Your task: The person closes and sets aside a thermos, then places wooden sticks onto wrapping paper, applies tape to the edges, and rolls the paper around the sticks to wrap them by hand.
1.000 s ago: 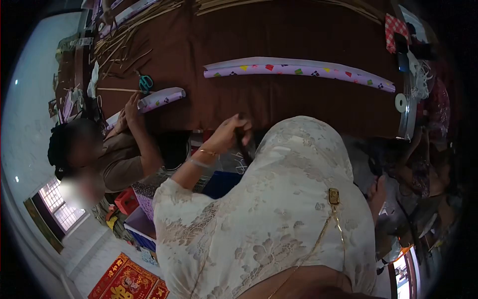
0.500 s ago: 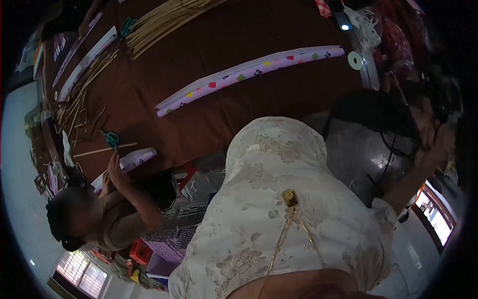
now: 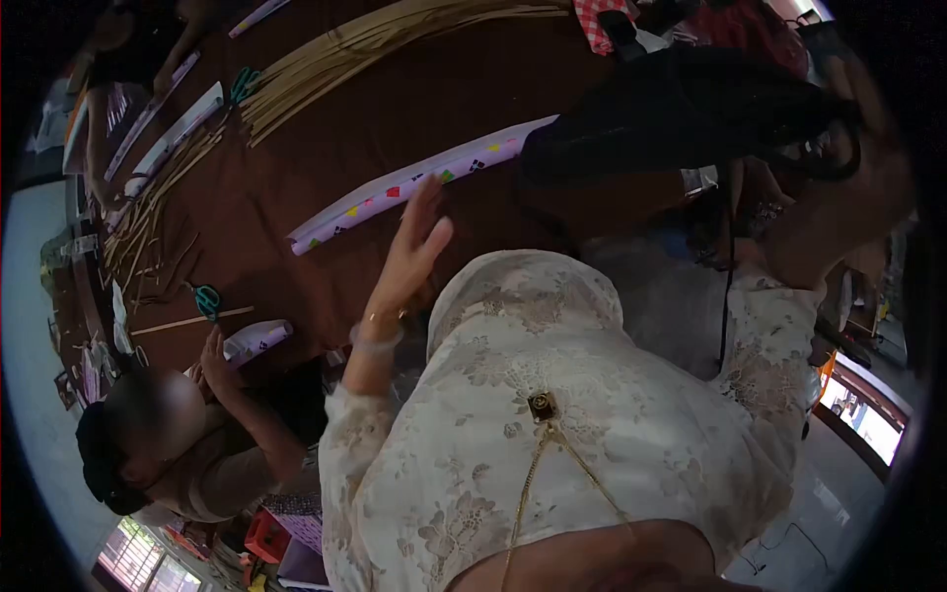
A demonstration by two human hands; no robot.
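Note:
My left hand (image 3: 416,252), fingers apart and holding nothing, is raised over the table's near edge, beside a long lilac paper roll (image 3: 365,210) with coloured shapes. At the upper right, my right hand (image 3: 870,113) is closed on a black bag (image 3: 651,123), though its fingers are dim. The bag hangs over the right part of the brown-covered table (image 3: 345,109) and hides the roll's right end.
A co-worker (image 3: 232,464) at the left has hands by a short lilac roll (image 3: 258,340) and teal scissors (image 3: 206,302). Another person (image 3: 128,59) stands far left. Thin brown strips (image 3: 345,49) lie at the back. A checked red cloth (image 3: 594,25) is behind the bag.
The black bag has been lifted from beside the table's right end to over the tabletop by my right hand. My left hand has come back into view, now open above the table's near edge.

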